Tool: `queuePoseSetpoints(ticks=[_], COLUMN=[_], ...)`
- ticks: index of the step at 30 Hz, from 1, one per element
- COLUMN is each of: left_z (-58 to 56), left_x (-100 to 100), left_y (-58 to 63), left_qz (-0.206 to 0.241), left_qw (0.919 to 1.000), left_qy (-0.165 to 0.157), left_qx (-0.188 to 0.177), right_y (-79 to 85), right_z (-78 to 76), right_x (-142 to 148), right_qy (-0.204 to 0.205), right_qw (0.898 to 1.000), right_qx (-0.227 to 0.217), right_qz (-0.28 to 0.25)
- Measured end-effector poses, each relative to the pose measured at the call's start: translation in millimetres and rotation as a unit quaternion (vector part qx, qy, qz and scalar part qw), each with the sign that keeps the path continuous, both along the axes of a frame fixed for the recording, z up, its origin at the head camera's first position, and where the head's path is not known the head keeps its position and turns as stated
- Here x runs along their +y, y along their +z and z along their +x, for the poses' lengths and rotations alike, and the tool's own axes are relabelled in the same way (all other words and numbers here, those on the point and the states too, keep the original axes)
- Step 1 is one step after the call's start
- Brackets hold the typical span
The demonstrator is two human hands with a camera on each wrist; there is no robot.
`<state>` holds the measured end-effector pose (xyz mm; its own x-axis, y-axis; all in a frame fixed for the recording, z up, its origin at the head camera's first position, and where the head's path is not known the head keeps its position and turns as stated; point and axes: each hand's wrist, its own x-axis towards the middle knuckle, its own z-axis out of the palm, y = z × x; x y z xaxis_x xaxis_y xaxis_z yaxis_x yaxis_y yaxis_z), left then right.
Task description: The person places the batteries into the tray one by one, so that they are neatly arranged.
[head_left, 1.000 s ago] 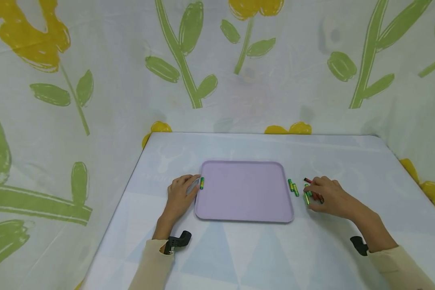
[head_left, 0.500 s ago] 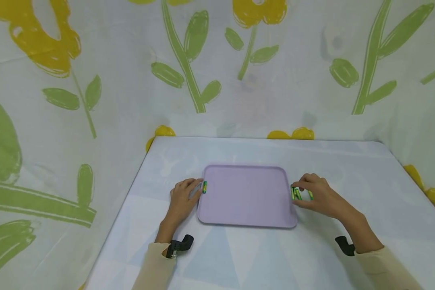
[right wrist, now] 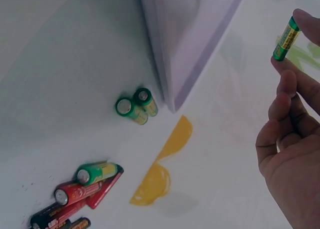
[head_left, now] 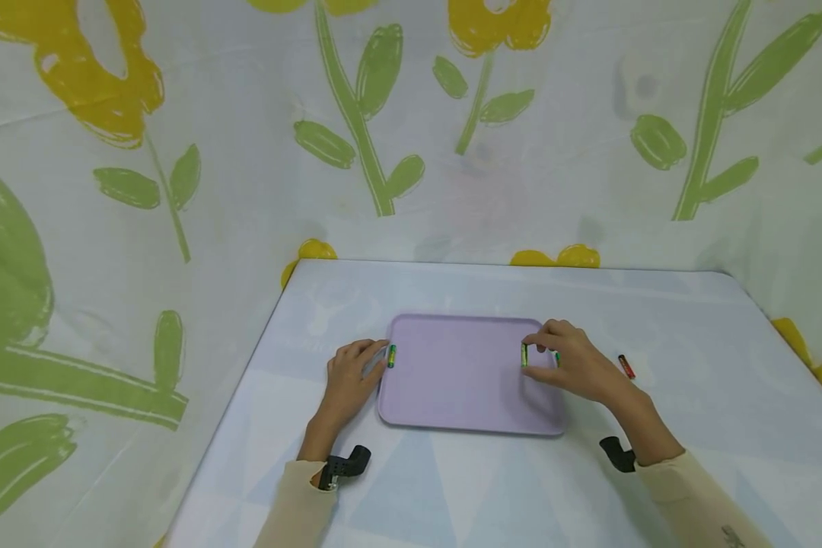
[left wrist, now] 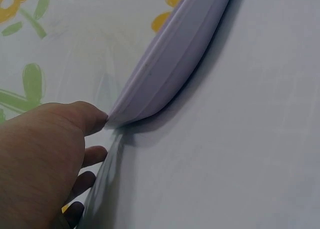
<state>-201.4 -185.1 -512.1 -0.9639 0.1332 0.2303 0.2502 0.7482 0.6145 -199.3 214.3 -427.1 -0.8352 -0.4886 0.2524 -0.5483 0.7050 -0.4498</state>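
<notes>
My right hand [head_left: 567, 364] pinches a green battery [head_left: 524, 355] by its two ends between thumb and index finger, over the right part of the lilac tray [head_left: 466, 380]. In the right wrist view this battery [right wrist: 287, 39] shows a green and yellow wrapper. My left hand [head_left: 349, 384] rests at the tray's left rim, its thumb tip right at the edge in the left wrist view. Another green battery [head_left: 392, 356] lies along the inside of that left rim. Two green batteries [right wrist: 135, 108] lie beside the tray's right side, mostly hidden by my right hand in the head view.
Farther right of the tray lies a small group of batteries, a green one [right wrist: 97, 172] with red ones [right wrist: 77, 193] and dark ones. One red battery [head_left: 626, 366] shows past my right wrist. A flower-patterned cloth [head_left: 452, 190] hangs behind the table [head_left: 452, 487].
My right hand has moved left from the battery group to above the tray with a green battery. My left hand stays at the left rim. The head view has shifted slightly.
</notes>
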Motion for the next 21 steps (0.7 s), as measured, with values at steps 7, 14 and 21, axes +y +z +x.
queuePoseSetpoints(ticks=[7, 14, 21], left_z=[-0.1, 0.3, 0.7], left_x=[-1, -2, -1], left_y=[0.2, 0.0, 1.2], left_qz=[0.0, -0.002, 0.006], left_qw=[1.0, 0.9999, 0.9999], left_qy=[0.001, 0.0, -0.005], left_qx=[0.001, 0.015, 0.011], right_y=[3.3, 5.6, 2.8], right_z=[-8.1, -15.1, -20.8], right_x=[-23, -53, -74], right_qy=[0.001, 0.018, 0.029], right_qw=[1.0, 1.0, 0.999], right_qx=[-0.021, -0.02, -0.02], right_qz=[-0.006, -0.012, 0.003])
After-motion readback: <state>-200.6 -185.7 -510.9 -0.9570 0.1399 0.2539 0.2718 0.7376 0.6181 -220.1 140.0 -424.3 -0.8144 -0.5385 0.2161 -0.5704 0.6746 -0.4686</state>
